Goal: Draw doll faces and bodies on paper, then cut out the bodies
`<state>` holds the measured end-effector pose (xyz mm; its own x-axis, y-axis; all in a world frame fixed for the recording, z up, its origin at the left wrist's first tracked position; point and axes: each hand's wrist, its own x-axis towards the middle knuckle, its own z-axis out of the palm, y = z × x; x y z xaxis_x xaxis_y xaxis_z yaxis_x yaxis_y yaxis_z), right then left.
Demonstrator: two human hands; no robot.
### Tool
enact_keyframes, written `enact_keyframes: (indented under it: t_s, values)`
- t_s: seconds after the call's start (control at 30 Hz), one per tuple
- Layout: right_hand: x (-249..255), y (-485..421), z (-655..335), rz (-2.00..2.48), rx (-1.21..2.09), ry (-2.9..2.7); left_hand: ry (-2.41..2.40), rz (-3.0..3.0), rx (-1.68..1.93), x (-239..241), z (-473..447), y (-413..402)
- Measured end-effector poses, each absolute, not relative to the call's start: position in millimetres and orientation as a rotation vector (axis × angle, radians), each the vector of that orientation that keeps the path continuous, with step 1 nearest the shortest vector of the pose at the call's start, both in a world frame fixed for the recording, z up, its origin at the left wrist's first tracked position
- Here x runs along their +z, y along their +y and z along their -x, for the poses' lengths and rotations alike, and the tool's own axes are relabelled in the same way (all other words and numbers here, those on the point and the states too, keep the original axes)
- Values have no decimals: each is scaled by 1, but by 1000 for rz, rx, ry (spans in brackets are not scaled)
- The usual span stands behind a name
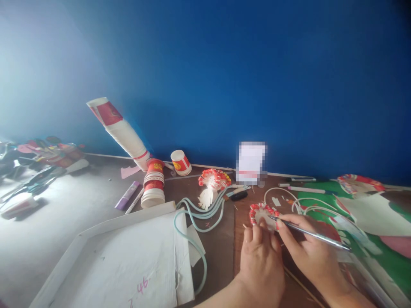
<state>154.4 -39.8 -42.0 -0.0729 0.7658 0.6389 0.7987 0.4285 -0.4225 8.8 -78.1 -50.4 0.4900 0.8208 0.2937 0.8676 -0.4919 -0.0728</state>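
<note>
My right hand [313,248] is closed around a silver pen [316,233], whose tip meets a cut paper cup [261,209] with a red-and-white curled fringe around its pale middle. Bent fingers of my left hand [263,261] press this cut cup against the brown table; the fingertips are partly hidden. Beyond it, to the left, lies another red fringed cup piece [215,177] with white cut strips [208,197] beside it. A black-capped marker [239,196] rests between the two pieces.
A large white box lid [128,265] covers the near left. Stacked paper cups [152,194], a leaning cup stack [126,139] and a single cup [180,162] stand near the blue wall. A pale cable [205,220] loops across the table. Green paper [316,194] lies right.
</note>
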Motion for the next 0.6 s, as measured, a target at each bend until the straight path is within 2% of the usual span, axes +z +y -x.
enact_keyframes:
  t_s: [0.6]
  values:
    - [-40, -40, -153, 1338, -63, -1831, -1421, 2519, -255, -46, -8, -80]
